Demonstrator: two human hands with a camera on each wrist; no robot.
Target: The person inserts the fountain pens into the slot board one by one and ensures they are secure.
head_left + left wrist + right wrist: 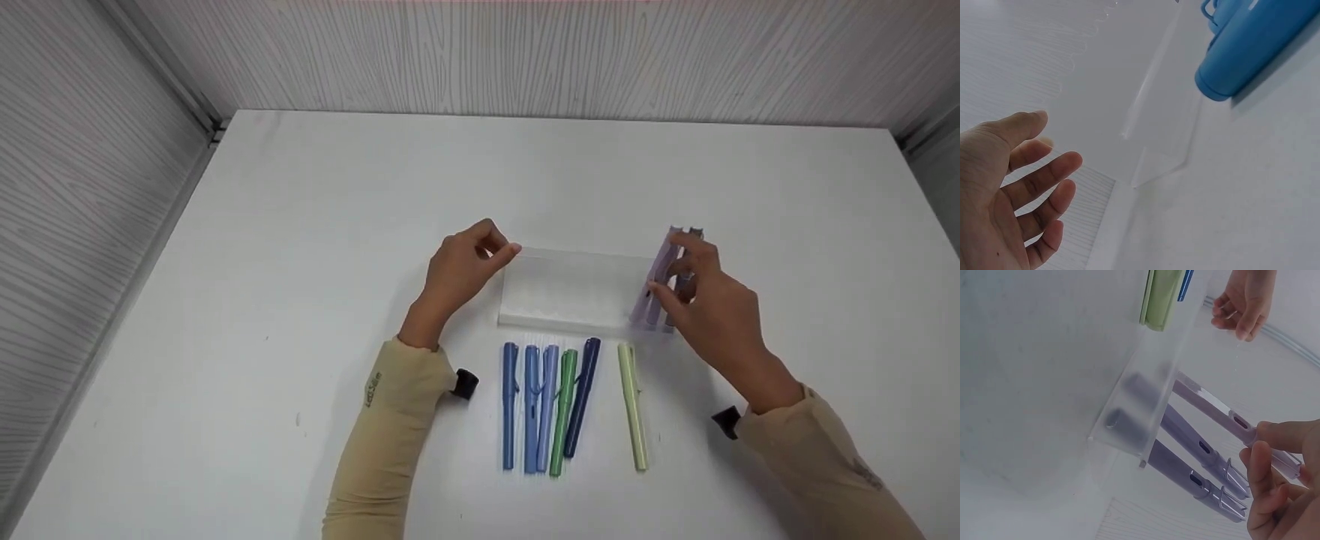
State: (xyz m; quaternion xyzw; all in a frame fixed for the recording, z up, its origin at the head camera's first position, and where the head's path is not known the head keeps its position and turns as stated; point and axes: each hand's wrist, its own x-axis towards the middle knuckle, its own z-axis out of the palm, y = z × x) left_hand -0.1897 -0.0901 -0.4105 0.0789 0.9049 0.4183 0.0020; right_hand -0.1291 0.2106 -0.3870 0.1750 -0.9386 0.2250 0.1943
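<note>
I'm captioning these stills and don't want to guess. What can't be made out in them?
- Head view: parts of the purple pens, covered by the right hand.
- Right wrist view: those pens' lower ends, blurred by the wall of the clear box.
- Left wrist view: the rest of the large blue pen, cut off at the picture's upper right.
- Head view: printing on the left sleeve, too small to read surely.

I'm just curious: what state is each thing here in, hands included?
Clear box: open at the top.
Right hand: pinching a lilac pen.
Lilac pen: tilted, lower end inside the box.
Two other purple pens: leaning in the box, clip ends sticking out.
Left hand: pinching the box's upper corner.
Four blue pens: lying on the table.
Green pen: lying among the blue ones.
Yellow-green pen: lying apart.
</note>
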